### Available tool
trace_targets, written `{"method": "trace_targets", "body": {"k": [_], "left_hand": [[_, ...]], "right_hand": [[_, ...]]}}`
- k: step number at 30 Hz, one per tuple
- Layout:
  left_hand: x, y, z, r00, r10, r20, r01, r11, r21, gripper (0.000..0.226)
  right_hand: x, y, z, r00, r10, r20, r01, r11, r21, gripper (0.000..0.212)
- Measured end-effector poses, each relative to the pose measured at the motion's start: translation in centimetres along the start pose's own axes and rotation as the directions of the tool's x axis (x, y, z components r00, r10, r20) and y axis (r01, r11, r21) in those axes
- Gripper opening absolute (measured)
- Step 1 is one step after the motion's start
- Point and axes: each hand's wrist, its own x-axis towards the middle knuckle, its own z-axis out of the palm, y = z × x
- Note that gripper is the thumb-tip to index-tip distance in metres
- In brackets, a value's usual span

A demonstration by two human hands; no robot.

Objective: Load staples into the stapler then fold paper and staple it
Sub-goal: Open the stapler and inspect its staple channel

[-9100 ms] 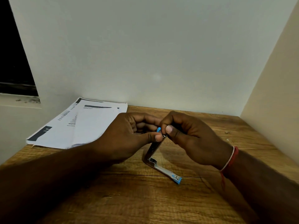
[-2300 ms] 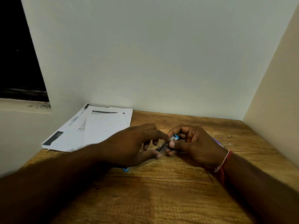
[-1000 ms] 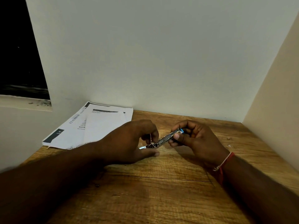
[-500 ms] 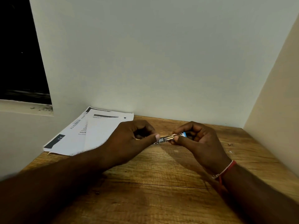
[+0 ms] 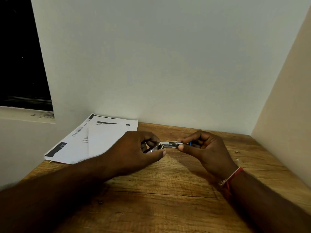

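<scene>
Two hands hold one small silver metal stapler with a blue plastic tip (image 5: 170,145) above the brown wooden table (image 5: 168,199): the left hand (image 5: 134,148) pinches its lower left part between thumb and fingers, and the right hand (image 5: 202,148), with one red-and-white thread band (image 5: 230,178) at the wrist, grips the right end, the two metal parts standing slightly apart at the left. One stack of white printed paper sheets (image 5: 94,140), at least two sheets fanned, lies at the table's far left corner against the pale wall (image 5: 168,64), near the left hand; its black bars and lines of print are too small to read. One dark window opening (image 5: 20,56) fills the upper left.
</scene>
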Motion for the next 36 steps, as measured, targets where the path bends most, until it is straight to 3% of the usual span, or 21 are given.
{"method": "trace_targets", "body": {"k": [7, 10, 13, 15, 18, 21, 23, 27, 33, 36], "left_hand": [[0.2, -0.1, 0.1, 0.998, -0.037, -0.045, 0.036, 0.999, -0.029, 0.037], [0.4, -0.2, 0.1, 0.999, -0.041, -0.029, 0.039, 0.996, -0.078, 0.042], [0.5, -0.7, 0.2, 1.000, -0.024, -0.010, 0.022, 0.994, -0.107, 0.044], [0.5, -1.0, 0.1, 1.000, -0.003, 0.017, 0.004, 0.998, -0.059, 0.045], [0.5, -1.5, -0.1, 0.997, 0.038, 0.067, -0.041, 0.998, 0.045, 0.045], [0.6, -1.9, -0.2, 0.991, 0.074, 0.108, -0.087, 0.989, 0.122, 0.041], [0.6, -2.1, -0.2, 0.991, 0.075, 0.110, -0.089, 0.988, 0.129, 0.040], [0.6, -2.2, -0.1, 0.994, 0.057, 0.095, -0.070, 0.987, 0.142, 0.033], [0.9, -2.2, 0.0, 0.997, 0.048, 0.063, -0.056, 0.989, 0.138, 0.006], [1.1, -2.5, 0.2, 0.998, 0.045, 0.046, -0.050, 0.990, 0.130, 0.009]], "right_hand": [[-0.1, 0.0, 0.1, 0.997, 0.069, 0.024, -0.071, 0.988, 0.134, 0.020], [-0.2, -0.2, 0.3, 0.995, 0.100, 0.027, -0.103, 0.985, 0.140, 0.031], [-0.3, -0.2, 0.4, 0.991, 0.123, 0.057, -0.122, 0.992, -0.016, 0.033], [-0.5, -0.2, 0.4, 0.985, 0.157, 0.066, -0.147, 0.979, -0.144, 0.023], [-1.0, -0.5, 0.3, 0.967, 0.237, 0.091, -0.216, 0.957, -0.194, 0.018], [-0.9, -0.3, 0.1, 0.965, 0.225, 0.137, -0.144, 0.886, -0.441, 0.021], [-0.8, -0.3, 0.1, 0.960, 0.235, 0.156, -0.129, 0.857, -0.498, 0.021], [-0.8, -0.3, 0.2, 0.960, 0.241, 0.143, -0.153, 0.878, -0.454, 0.018], [-0.7, 0.1, 0.7, 0.937, 0.315, 0.154, -0.318, 0.948, -0.007, 0.009], [-0.4, -0.4, 0.6, 0.972, 0.217, 0.085, -0.209, 0.973, -0.094, 0.010]]}}
